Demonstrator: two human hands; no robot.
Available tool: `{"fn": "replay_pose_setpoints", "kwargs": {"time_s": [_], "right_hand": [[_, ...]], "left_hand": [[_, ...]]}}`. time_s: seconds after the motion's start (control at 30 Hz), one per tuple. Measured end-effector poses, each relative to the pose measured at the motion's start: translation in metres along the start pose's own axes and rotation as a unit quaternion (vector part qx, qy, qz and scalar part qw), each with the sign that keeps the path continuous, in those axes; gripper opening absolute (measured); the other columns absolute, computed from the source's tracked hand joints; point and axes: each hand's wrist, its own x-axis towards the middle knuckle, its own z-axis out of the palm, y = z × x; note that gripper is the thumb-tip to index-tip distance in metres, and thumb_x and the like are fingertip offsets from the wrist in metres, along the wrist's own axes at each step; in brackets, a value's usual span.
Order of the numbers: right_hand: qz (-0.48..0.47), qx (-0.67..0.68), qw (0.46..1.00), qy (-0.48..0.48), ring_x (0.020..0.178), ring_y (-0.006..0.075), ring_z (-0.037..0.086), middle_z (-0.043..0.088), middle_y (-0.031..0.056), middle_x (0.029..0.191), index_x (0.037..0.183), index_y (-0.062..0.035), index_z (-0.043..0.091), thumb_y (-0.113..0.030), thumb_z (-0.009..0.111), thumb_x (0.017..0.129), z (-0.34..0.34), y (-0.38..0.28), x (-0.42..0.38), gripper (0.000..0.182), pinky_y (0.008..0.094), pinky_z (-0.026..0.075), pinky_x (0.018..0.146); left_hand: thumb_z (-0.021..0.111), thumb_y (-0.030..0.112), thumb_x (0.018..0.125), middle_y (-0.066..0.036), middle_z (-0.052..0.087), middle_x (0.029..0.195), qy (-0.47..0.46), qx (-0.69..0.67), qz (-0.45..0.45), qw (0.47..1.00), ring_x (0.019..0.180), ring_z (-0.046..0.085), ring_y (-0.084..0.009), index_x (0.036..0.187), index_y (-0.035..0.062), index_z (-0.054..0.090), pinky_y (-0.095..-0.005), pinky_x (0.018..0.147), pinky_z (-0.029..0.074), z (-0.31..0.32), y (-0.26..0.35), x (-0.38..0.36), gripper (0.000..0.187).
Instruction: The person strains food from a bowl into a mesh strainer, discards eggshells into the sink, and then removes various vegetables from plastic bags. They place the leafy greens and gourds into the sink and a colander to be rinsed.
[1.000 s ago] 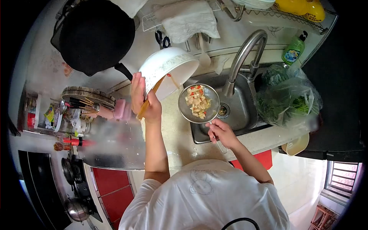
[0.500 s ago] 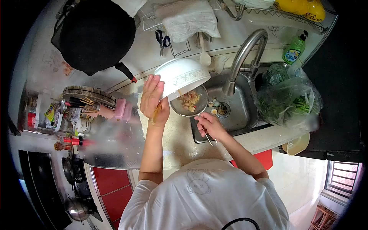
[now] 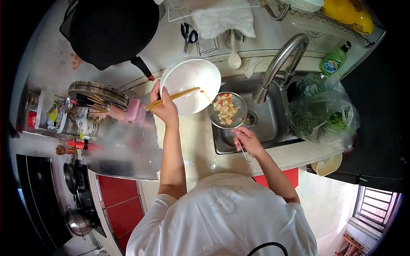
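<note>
My left hand (image 3: 165, 107) grips a white bowl (image 3: 179, 79) by its left rim and also holds wooden chopsticks (image 3: 181, 93), whose tips reach across the bowl's inside. The bowl is tilted toward me; a few red and yellow bits cling near its lower right rim. Just right of it, my right hand (image 3: 249, 141) is closed on the wire handle of a round strainer (image 3: 212, 118). Pale chopped food with red pieces (image 3: 226, 109) lies in the strainer, which is over the left part of the steel sink (image 3: 273, 132).
A curved faucet (image 3: 271, 70) arches over the sink, with bagged greens (image 3: 322, 111) to its right. Behind stand a black pan (image 3: 111, 34), scissors (image 3: 188, 36), a white spoon (image 3: 234, 59) and a green soap bottle (image 3: 334, 61). A pink container (image 3: 134, 110) is at the left.
The bowl has turned from nearly upside down, so its inside now shows. The strainer has shifted slightly right, and the food in it shows more fully.
</note>
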Motion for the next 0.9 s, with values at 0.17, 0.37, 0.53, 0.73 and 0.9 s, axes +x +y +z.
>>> {"fn": "replay_pose_setpoints", "kwargs": {"time_s": [0.17, 0.37, 0.53, 0.73, 0.9], "right_hand": [[0.035, -0.014, 0.999, 0.028, 0.051, 0.0082, 0.047, 0.051, 0.0005, 0.066, 0.107, -0.0022, 0.052, -0.020, 0.044, 0.094, -0.016, 0.004, -0.003, 0.023, 0.0213, 0.041, 0.047], [0.038, -0.034, 0.998, 0.033, 0.050, 0.0086, 0.048, 0.053, 0.0018, 0.067, 0.105, -0.0016, 0.053, -0.020, 0.045, 0.093, -0.018, 0.006, 0.006, 0.023, 0.0228, 0.041, 0.046], [0.043, -0.024, 0.998, 0.040, 0.051, 0.0087, 0.048, 0.053, 0.0019, 0.068, 0.104, -0.0020, 0.053, -0.020, 0.044, 0.094, -0.020, 0.008, 0.013, 0.022, 0.0226, 0.042, 0.047], [0.046, -0.056, 0.997, 0.040, 0.050, 0.0085, 0.048, 0.053, 0.0016, 0.067, 0.103, -0.0026, 0.054, -0.020, 0.045, 0.094, -0.019, 0.008, 0.022, 0.021, 0.0225, 0.042, 0.047], [0.046, -0.075, 0.995, 0.035, 0.050, 0.0083, 0.048, 0.053, 0.0015, 0.065, 0.101, -0.0031, 0.055, -0.019, 0.045, 0.093, -0.008, 0.004, 0.030, 0.020, 0.0222, 0.042, 0.047]], "left_hand": [[0.056, 0.002, 0.081, -0.009, 0.062, 0.097, 0.052, -0.001, -0.149, 0.987, 0.088, 0.057, -0.0155, 0.102, -0.0042, 0.059, -0.0275, 0.081, 0.044, -0.018, -0.074, -0.015, 0.023], [0.056, 0.001, 0.079, -0.008, 0.063, 0.093, 0.070, 0.049, -0.243, 0.966, 0.085, 0.059, -0.0159, 0.099, -0.0025, 0.060, -0.0275, 0.080, 0.045, -0.029, -0.125, -0.023, 0.020], [0.057, 0.002, 0.078, -0.007, 0.064, 0.090, 0.087, 0.134, -0.285, 0.945, 0.080, 0.061, -0.0170, 0.097, 0.0012, 0.062, -0.0273, 0.076, 0.046, -0.030, -0.134, -0.024, 0.020], [0.060, 0.006, 0.075, -0.007, 0.064, 0.086, 0.109, 0.067, -0.312, 0.941, 0.076, 0.060, -0.0169, 0.093, 0.0021, 0.062, -0.0277, 0.073, 0.046, -0.037, -0.179, -0.016, 0.018], [0.062, 0.031, 0.082, -0.012, 0.062, 0.097, 0.066, 0.063, -0.389, 0.917, 0.085, 0.058, -0.0205, 0.103, 0.0035, 0.062, -0.0304, 0.075, 0.045, -0.053, -0.186, -0.021, 0.035]]}}
